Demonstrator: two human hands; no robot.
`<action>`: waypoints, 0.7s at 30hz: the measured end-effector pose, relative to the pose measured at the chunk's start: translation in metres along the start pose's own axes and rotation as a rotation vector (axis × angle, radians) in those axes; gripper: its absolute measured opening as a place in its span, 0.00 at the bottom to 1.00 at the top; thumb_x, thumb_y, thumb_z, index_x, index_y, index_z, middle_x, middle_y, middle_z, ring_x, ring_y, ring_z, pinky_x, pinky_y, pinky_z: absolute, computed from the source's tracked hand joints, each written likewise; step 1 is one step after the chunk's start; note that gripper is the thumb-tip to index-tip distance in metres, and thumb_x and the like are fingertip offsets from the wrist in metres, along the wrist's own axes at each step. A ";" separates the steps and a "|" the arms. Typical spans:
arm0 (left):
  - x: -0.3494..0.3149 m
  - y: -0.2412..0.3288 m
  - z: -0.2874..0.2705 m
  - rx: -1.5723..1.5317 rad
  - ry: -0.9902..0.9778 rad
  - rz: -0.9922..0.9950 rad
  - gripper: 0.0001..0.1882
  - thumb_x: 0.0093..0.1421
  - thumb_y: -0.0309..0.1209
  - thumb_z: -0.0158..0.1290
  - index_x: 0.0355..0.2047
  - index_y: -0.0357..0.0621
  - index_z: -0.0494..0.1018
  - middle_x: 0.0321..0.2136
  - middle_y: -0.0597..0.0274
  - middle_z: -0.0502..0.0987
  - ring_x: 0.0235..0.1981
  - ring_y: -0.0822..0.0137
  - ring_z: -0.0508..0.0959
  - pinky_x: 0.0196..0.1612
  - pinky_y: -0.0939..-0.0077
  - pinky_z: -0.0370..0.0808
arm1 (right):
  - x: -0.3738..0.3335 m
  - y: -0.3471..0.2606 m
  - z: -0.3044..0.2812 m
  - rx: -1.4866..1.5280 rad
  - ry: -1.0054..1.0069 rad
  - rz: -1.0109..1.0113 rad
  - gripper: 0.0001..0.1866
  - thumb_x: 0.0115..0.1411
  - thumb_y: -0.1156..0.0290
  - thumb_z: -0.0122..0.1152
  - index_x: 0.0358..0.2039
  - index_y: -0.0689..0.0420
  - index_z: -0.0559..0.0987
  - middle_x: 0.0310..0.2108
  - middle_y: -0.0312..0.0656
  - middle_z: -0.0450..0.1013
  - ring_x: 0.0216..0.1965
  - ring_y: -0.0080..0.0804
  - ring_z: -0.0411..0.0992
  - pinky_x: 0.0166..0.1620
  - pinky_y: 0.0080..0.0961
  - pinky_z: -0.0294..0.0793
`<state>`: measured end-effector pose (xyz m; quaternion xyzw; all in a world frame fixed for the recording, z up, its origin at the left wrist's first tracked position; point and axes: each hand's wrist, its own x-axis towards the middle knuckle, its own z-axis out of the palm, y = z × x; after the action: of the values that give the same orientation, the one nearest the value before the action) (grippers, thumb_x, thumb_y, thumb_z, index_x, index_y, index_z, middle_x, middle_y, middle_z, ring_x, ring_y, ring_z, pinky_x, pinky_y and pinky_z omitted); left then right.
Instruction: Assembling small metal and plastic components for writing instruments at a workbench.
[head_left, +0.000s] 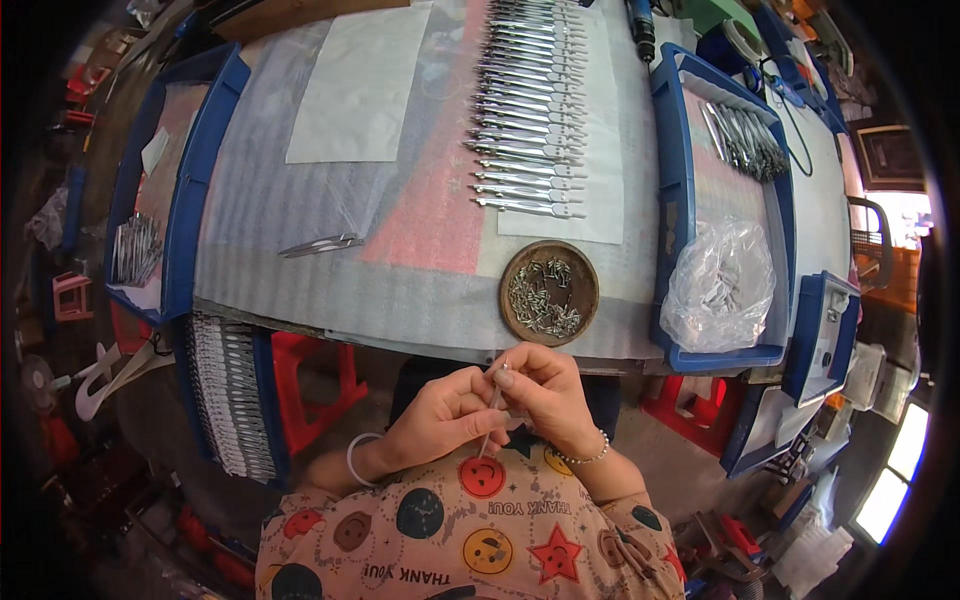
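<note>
Metal tool (pixel 492 415), slim and bright, is pinched upright between the closed fingers of the left hand (pixel 440 420) and right hand (pixel 545 395) just below the table edge (pixel 400 345), near the wooden bowl (pixel 549 293) of small parts; a loosened pinch would likely drop it into the lap.

Left hand (pixel 440 415): fingers curled, pinching, wrist bent inward; right hand (pixel 545 395): fingers closed in a pinch, touching the left; forearms converge from below.

Bright, even light; fisheye edges bend, darken.
</note>
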<state>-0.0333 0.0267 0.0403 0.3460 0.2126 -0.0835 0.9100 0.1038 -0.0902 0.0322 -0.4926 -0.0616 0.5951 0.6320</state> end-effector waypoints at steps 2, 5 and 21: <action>0.003 0.001 0.001 -0.001 -0.006 0.006 0.07 0.63 0.27 0.49 0.37 0.36 0.63 0.28 0.59 0.75 0.29 0.73 0.77 0.33 0.82 0.76 | 0.000 -0.003 -0.001 -0.009 0.009 -0.003 0.05 0.60 0.74 0.57 0.33 0.62 0.74 0.27 0.34 0.73 0.28 0.16 0.70 0.31 0.12 0.70; 0.005 0.001 0.001 -0.005 -0.037 0.004 0.07 0.63 0.25 0.48 0.38 0.36 0.63 0.28 0.58 0.76 0.29 0.73 0.78 0.33 0.82 0.76 | -0.002 -0.007 0.003 -0.006 0.066 -0.037 0.03 0.60 0.75 0.57 0.32 0.61 0.74 0.26 0.33 0.72 0.23 0.16 0.67 0.26 0.12 0.66; 0.011 0.019 -0.017 -0.027 0.354 0.479 0.07 0.59 0.21 0.47 0.38 0.35 0.64 0.26 0.60 0.70 0.26 0.72 0.70 0.30 0.79 0.69 | -0.005 -0.127 0.080 0.381 -1.123 -0.987 0.19 0.63 0.67 0.50 0.46 0.72 0.69 0.45 0.62 0.68 0.40 0.50 0.71 0.41 0.37 0.71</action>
<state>-0.0234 0.0520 0.0350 0.3834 0.2813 0.1982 0.8571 0.1371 -0.0257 0.1636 0.0850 -0.4823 0.4052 0.7720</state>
